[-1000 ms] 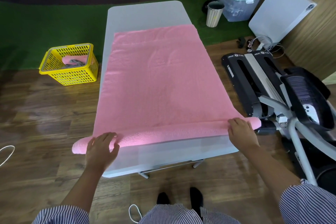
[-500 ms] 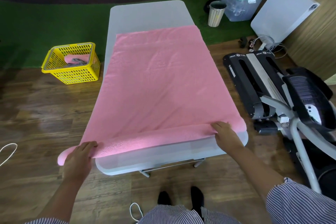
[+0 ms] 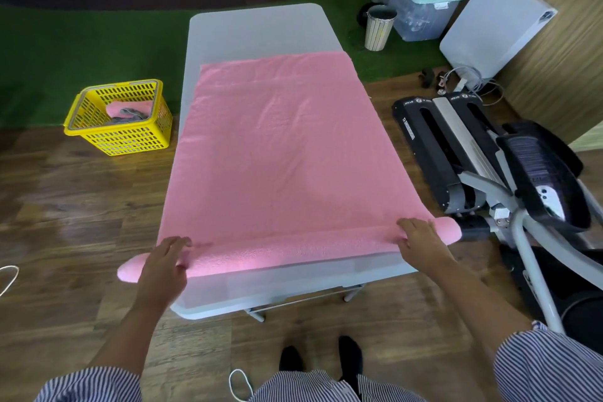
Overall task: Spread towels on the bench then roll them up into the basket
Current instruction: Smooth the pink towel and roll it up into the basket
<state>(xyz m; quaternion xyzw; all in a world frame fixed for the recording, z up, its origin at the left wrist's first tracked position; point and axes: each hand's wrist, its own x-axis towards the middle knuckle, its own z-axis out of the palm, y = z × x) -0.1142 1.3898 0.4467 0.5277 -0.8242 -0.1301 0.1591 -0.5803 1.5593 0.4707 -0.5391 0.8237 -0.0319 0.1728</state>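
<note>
A pink towel [image 3: 280, 153] is lying spread along the white table [image 3: 257, 26], covering most of it and leaving the far end bare. Its near edge is sitting rolled into a thick tube [image 3: 293, 250] that is running across the table's near end and sticking out past both sides. The left hand [image 3: 163, 266] is resting on the tube near its left end, fingers [image 3: 177, 243] nearly straight and lying flat over the roll — pressing rather than gripping. The right hand [image 3: 421, 240] is sitting on the tube near its right end, fingers [image 3: 412, 223] extended over the top and the thumb tucked against the near side of the roll. A yellow basket [image 3: 130, 137] is standing on the floor left of the table, well apart from the hands — with a pink and a grey towel [image 3: 130, 109] lying inside it. An exercise machine [image 3: 489, 166] is standing just right of the table.
</note>
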